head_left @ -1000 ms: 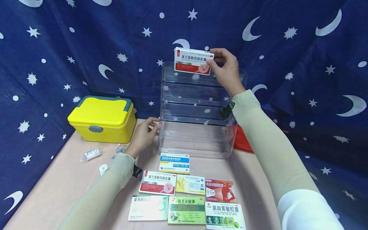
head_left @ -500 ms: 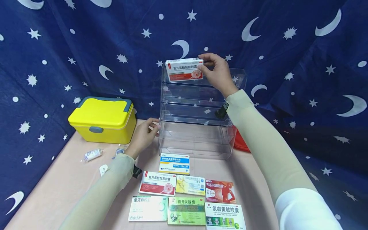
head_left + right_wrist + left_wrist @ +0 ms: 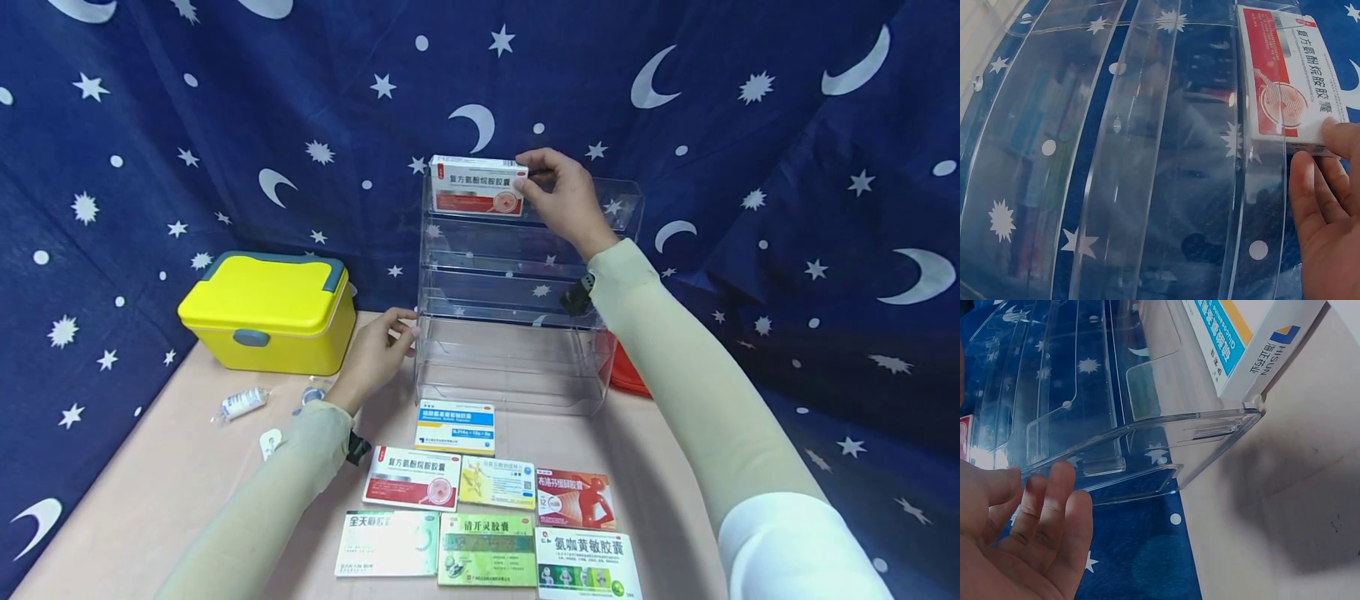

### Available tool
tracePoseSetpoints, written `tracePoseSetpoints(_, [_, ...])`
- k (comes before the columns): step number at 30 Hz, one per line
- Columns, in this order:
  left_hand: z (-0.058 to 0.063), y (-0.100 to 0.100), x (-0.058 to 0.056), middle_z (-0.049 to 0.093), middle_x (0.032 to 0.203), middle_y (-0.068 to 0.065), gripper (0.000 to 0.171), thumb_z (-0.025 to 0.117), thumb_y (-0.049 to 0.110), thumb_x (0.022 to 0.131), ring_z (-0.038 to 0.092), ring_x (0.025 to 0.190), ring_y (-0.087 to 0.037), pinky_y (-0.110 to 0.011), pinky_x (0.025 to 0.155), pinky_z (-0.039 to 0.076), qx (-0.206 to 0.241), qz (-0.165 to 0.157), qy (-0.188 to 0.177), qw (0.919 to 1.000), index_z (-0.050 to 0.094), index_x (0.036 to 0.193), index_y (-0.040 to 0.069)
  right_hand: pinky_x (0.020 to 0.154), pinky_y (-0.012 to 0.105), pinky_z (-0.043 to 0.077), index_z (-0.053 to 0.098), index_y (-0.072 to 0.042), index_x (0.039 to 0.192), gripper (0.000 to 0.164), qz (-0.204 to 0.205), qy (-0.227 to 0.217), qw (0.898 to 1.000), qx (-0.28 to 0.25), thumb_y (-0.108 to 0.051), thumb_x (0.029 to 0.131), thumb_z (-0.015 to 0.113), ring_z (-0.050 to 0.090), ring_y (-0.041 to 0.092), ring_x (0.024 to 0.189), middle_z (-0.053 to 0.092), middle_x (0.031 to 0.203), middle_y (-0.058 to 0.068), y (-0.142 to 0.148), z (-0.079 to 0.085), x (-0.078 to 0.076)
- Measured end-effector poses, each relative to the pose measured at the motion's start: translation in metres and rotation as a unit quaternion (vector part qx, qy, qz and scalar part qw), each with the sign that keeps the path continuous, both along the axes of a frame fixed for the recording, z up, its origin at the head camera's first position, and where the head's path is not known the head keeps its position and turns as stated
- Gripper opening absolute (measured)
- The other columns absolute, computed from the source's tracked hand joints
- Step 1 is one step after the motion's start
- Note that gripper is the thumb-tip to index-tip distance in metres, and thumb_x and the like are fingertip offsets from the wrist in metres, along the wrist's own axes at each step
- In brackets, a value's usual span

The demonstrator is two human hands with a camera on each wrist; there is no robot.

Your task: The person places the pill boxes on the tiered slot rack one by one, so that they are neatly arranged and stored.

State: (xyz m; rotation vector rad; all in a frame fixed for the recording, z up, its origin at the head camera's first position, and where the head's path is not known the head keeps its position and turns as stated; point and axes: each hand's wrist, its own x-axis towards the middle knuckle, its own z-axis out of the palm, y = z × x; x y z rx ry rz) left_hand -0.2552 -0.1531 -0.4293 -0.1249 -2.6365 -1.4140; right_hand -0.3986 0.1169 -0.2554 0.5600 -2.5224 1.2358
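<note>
My right hand [image 3: 564, 196] pinches the right end of a white and red medicine box [image 3: 477, 190] between thumb and fingers. The box stands upright at the left end of the top tier of a clear plastic tiered rack [image 3: 517, 358]. In the right wrist view the lower part of the medicine box [image 3: 1272, 81] shows behind the tier's clear front lip. Low on the rack's left side, my left hand [image 3: 378, 350] rests its fingertips at the side wall. Its fingers [image 3: 1060, 494] are loosely bent beside the clear panel in the left wrist view.
Several medicine boxes lie flat before the rack, including a blue and white one [image 3: 455, 426] and a matching red and white one [image 3: 412, 477]. A yellow lidded case [image 3: 262, 317] and small wrapped roll [image 3: 242, 403] are left. Something red [image 3: 628, 371] sits behind the rack's right side.
My right hand has brought the red and white medicine box left and down from above the rack into the left end of its top tier. My left hand stays at the side wall.
</note>
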Motion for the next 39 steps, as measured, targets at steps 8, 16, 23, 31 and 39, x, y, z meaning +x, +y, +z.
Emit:
tracePoseSetpoints(8, [0.001, 0.003, -0.002, 0.065, 0.100, -0.006, 0.030, 0.062, 0.020, 0.103, 0.070, 0.077, -0.019, -0.036, 0.067, 0.053, -0.006, 0.003, 0.004, 1.0000, 0.061, 0.132, 0.011, 0.091, 0.022, 0.050, 0.058, -0.018, 0.143, 0.040, -0.009, 0.061, 0.997, 0.051, -0.026, 0.104, 0.061, 0.060, 0.008, 0.112, 0.053, 0.130, 0.000, 0.006, -0.004, 0.004])
tracePoseSetpoints(16, [-0.001, 0.004, -0.003, 0.065, 0.101, -0.008, 0.033, 0.061, 0.022, 0.104, 0.072, 0.083, -0.028, -0.037, 0.069, 0.054, -0.008, -0.003, -0.004, 1.0000, 0.059, 0.135, 0.010, 0.084, 0.036, 0.048, 0.051, -0.014, 0.144, 0.045, 0.044, 0.087, 0.995, 0.010, -0.029, 0.103, 0.061, 0.059, 0.014, 0.103, 0.054, 0.135, 0.002, 0.037, -0.032, 0.047])
tracePoseSetpoints(23, [-0.005, 0.003, -0.001, 0.063, 0.101, -0.007, 0.032, 0.061, 0.024, 0.104, 0.071, 0.081, -0.024, -0.037, 0.068, 0.053, 0.000, 0.009, -0.006, 0.9999, 0.060, 0.133, 0.012, 0.078, 0.033, 0.050, 0.058, -0.010, 0.136, 0.039, 0.078, 0.008, 0.997, -0.012, -0.016, 0.099, 0.068, 0.063, 0.019, 0.096, 0.061, 0.128, 0.010, 0.090, -0.100, 0.118])
tracePoseSetpoints(31, [-0.006, 0.000, 0.003, 0.063, 0.104, -0.009, 0.032, 0.060, 0.022, 0.105, 0.072, 0.086, -0.031, -0.039, 0.070, 0.056, 0.009, 0.024, -0.010, 0.9996, 0.059, 0.135, 0.010, 0.076, 0.032, 0.051, 0.064, -0.004, 0.123, 0.028, 0.020, -0.120, 0.993, 0.000, -0.009, 0.096, 0.070, 0.062, 0.024, 0.092, 0.067, 0.114, 0.013, 0.145, -0.193, 0.194])
tracePoseSetpoints(39, [-0.007, 0.006, 0.001, 0.064, 0.104, -0.010, 0.032, 0.059, 0.023, 0.105, 0.072, 0.086, -0.032, -0.039, 0.069, 0.055, 0.012, 0.014, -0.003, 0.9998, 0.059, 0.134, 0.009, 0.059, 0.033, 0.054, 0.063, -0.008, 0.127, 0.037, -0.067, -0.280, 0.957, 0.008, -0.020, 0.094, 0.075, 0.059, 0.024, 0.084, 0.065, 0.108, 0.008, 0.172, -0.241, 0.250])
